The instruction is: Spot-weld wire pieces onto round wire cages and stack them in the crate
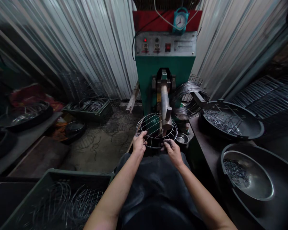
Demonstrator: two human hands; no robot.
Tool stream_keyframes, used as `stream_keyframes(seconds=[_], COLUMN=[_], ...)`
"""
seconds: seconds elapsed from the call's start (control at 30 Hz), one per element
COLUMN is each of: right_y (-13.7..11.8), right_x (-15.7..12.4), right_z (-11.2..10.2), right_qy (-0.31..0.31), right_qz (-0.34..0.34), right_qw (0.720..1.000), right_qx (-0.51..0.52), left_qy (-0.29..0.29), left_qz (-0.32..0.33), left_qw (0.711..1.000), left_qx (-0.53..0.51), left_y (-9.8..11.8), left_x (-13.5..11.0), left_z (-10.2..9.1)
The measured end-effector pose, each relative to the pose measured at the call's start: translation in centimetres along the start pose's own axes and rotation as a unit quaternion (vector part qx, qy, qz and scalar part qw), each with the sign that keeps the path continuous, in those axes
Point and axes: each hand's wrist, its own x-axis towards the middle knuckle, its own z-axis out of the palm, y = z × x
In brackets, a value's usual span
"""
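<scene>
Hold frame [154,137] level at tip of rod [165,95], with left hand [140,142] closed on left rim, right hand [171,148] pinched near front rim, exact hold impossible to tell. Avoid touching tip.

The light is dim — sheen on the metal wall [115,41], 1 red lamp [145,40] glowing, edges stretched and blurred.

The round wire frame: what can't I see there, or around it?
All in the head view:
- Wire frame: some rim, behind the left hand.
- Right hand: its exact grip, too small and dark.
- Clock: exact minute, too small.
- Lower-left crate: near end, cut off by bottom edge.
</scene>
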Motion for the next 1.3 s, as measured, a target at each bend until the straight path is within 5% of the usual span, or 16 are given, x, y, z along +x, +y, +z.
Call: stream_keyframes(seconds=[0.7,0.87,1.03,1.17,1.3], right_y=[-0.2,1.9,6.9,9.7,10.5], right_x=[0.1,-2.0,-5.4,-8.7,-10.5], right_z=[-0.4,-4.2,-9.1,-10.3,-10.4], right_qy=[0.018,0.108,0.078,0.038,0.028], right_qz=[0.029,0.061,0.143,0.17,0.156], right_qw=[0.999,0.992,0.979,0.966,0.966], right_qx=[0.042,0.009,-0.126,-0.189,-0.204], left_qy=[0.046,0.049,0.077,0.066,0.039], left_qz=[-0.022,-0.027,-0.041,-0.037,-0.117], left_qw=[0.999,0.998,0.996,0.997,0.991], left_qx=[0.001,0.001,-0.005,-0.001,0.055], left_y=[-0.9,-0.7,-0.8,-0.9,0.8], left_x=[-0.1,-0.2,-0.7,-0.8,1.1], left_z=[0.0,0.1,0.6,-0.2,-2.2])
